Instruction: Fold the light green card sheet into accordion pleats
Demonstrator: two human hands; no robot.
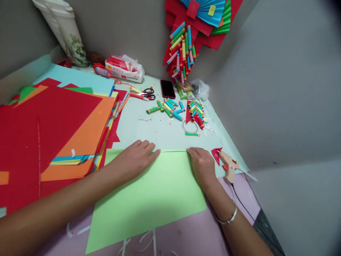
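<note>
A light green sheet of paper lies in front of me, with a narrow folded strip along its far edge. My left hand is closed at that edge, its fingers curled and its thumb at the fold. At the right end of the fold, my right hand pinches the paper between thumb and fingers. Part of the far edge is hidden under my left hand. A glue gun lies just right of my right hand, with a red paper scrap by its nozzle.
Stacked coloured paper covers the left side. Beyond the sheet are small paper rolls, a wire ring, scissors, a phone and a tissue pack. A red paper decoration stands against the wall.
</note>
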